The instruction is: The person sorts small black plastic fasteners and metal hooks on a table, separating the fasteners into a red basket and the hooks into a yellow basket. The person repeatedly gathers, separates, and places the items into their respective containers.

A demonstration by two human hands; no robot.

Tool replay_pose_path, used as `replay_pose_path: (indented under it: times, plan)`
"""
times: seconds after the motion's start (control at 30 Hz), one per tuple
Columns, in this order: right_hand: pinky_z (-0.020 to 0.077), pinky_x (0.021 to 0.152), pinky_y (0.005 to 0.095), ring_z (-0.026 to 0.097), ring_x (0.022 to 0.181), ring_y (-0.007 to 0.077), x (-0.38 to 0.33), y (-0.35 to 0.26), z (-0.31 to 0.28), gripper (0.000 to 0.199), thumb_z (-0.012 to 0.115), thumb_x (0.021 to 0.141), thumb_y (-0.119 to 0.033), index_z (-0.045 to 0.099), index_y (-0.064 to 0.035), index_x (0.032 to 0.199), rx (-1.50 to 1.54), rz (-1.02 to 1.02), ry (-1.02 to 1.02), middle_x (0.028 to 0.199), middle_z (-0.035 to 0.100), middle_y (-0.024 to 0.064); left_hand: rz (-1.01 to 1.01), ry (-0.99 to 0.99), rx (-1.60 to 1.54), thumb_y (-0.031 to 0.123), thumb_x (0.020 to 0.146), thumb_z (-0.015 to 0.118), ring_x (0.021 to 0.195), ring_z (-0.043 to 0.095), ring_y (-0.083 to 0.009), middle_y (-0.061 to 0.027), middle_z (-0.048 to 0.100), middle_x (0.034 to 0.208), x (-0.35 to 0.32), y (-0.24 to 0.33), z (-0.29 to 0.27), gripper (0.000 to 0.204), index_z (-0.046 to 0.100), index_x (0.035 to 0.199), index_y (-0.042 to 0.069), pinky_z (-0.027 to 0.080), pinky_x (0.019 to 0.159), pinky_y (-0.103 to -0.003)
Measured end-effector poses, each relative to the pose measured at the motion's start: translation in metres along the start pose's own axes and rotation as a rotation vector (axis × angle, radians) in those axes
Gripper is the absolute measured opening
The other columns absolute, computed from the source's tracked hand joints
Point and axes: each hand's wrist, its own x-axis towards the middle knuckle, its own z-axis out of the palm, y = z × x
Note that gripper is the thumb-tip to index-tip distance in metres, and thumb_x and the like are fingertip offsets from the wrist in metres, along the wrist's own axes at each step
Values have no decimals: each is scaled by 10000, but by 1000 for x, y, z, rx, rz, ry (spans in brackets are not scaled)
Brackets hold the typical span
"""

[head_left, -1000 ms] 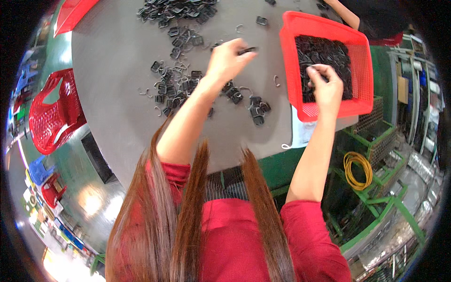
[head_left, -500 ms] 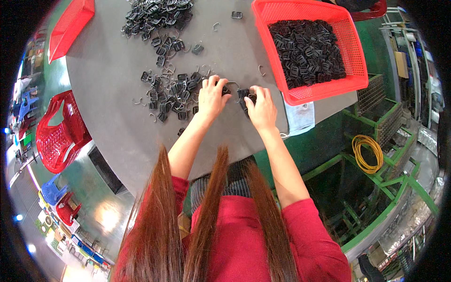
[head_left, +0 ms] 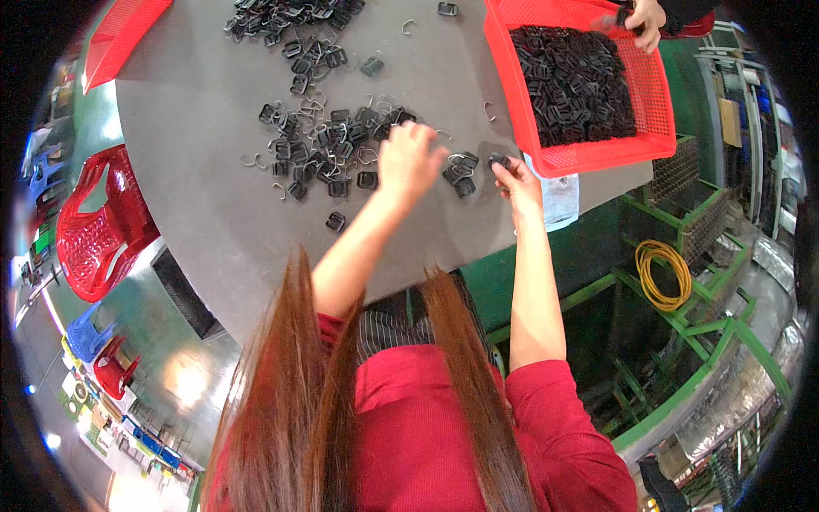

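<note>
A red basket (head_left: 597,159) is standing between its heaped buckles (head_left: 572,90) and the right hand (head_left: 522,186), which is pinching a black buckle (head_left: 500,160) over the surface (head_left: 230,230). The left hand (head_left: 408,160) is half-curling beside loose buckles (head_left: 343,148), its hold hidden from view, while a co-worker's partly blurred hand (head_left: 648,19) is covering the far corner.

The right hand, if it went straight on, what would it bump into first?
Probably the left side of the red basket, but how high the right hand is isn't clear.
</note>
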Motion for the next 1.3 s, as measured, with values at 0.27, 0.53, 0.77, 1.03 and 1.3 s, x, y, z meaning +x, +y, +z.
replay_pose_path:
  times: [0.27,0.53,0.77,1.03,1.3]
  plan:
    - [452,602,242,604,742,88,-9,-4,-19,279,713,780,-148,639,-86,1041,37,-11,-9,817,639,-23,-167,-238,-179,188,727,726,758,634,-304,-138,637,789,-12,2,33,313,539,954,81,486,670,-397]
    - [510,638,294,643,803,175,-2,16,-21,243,627,831,-253,583,-88,1004,381,162,-132,915,634,54,-612,-502,-1270,125,833,657,695,575,-89,14,610,803,6,-60,-51,177,613,986,49,479,654,-221]
    - [489,749,393,633,881,295,4,-21,72,379,747,686,-335,625,-55,910,-748,-161,178,904,662,142,-733,-394,-1404,182,854,641,704,595,-93,15,609,775,2,-64,-54,174,580,983,83,474,593,-218]
    - [390,503,238,547,620,105,-3,-16,15,176,700,772,-174,615,-38,844,164,27,-195,691,604,32,-99,171,165,334,767,679,979,517,-305,-102,558,1013,23,-37,-21,345,597,1038,136,446,814,-410]
    - [447,544,238,585,700,145,-33,-1,-13,146,646,802,-137,548,-102,904,726,69,-256,799,613,44,-255,62,-4,254,791,652,911,581,-296,-104,620,921,55,-74,-41,192,628,859,77,458,780,-405]
